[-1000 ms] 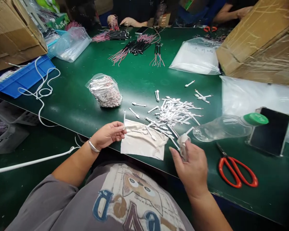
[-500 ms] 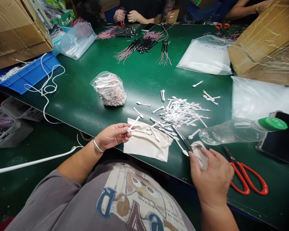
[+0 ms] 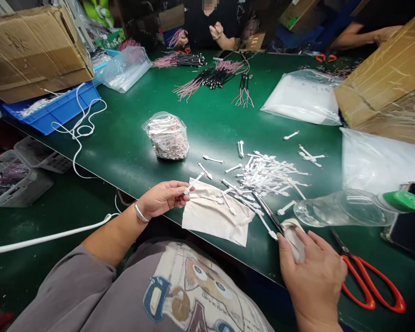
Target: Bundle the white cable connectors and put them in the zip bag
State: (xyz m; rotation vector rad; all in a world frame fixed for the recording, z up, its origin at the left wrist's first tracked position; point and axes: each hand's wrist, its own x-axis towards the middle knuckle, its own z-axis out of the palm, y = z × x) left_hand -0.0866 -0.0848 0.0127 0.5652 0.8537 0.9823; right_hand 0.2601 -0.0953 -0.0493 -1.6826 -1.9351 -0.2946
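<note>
Between the thumb and fingers of my left hand is a small white connector piece, held over the left edge of a cream cloth. My right hand grips dark metal tweezers together with a folded cloth wad. The tweezers point up and left, toward a loose pile of white connector pieces. A few such pieces lie on the cream cloth. Red-handled scissors rest just right of my right hand.
A clear bottle lies on its side beside a dark phone. Farther back on the green table are a filled plastic bag, black-and-pink wire bundles and cardboard boxes. Another person's hands are across the table.
The whole view has shifted, so table items appear lower and farther right. My hands keep the same holds. Across the table, the other person's hands have moved apart.
</note>
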